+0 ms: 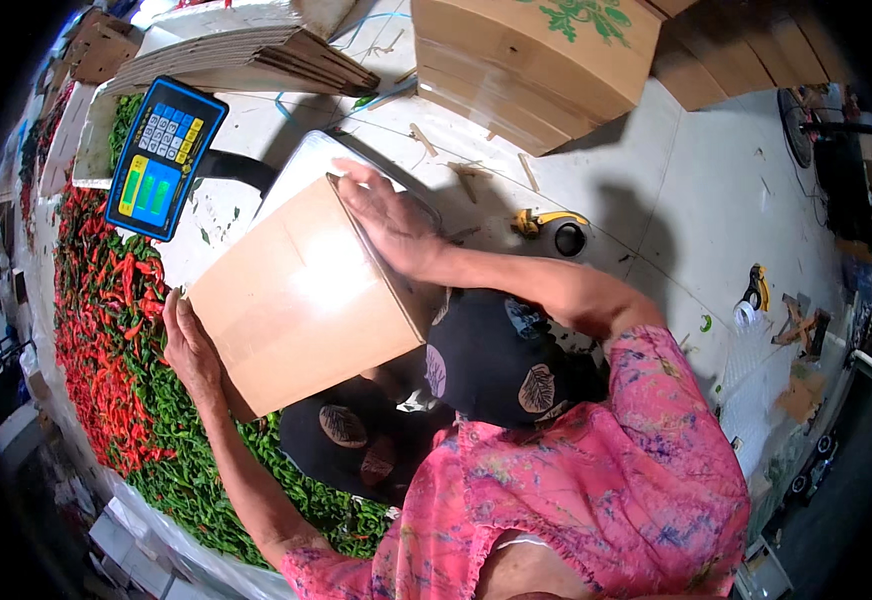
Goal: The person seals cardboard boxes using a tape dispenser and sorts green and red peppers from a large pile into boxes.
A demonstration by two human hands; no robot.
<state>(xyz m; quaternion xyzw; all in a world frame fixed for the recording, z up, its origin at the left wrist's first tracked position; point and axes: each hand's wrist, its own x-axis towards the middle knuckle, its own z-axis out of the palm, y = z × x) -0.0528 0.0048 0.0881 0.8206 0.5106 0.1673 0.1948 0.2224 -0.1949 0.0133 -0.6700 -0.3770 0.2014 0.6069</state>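
A plain brown cardboard box [308,300] is held between my two hands, tilted in front of my knees. My left hand [192,346] presses on its left side. My right hand [387,217] lies flat against the upper right edge, fingers pointing away from me. Behind the box shows part of the metal platform of a scale [319,157]. The scale's blue-framed display and keypad [167,157] stands on a dark post to the left. Whether the box touches the platform is hidden. The box's far side and contents cannot be seen.
Red and green chili peppers [124,330] form a heap along my left. Flattened cardboard [241,60] is stacked at the back. A large carton [526,75] with a green print stands ahead. Yellow tape dispensers [552,221] lie on the tiled floor [661,187] to the right, among scraps.
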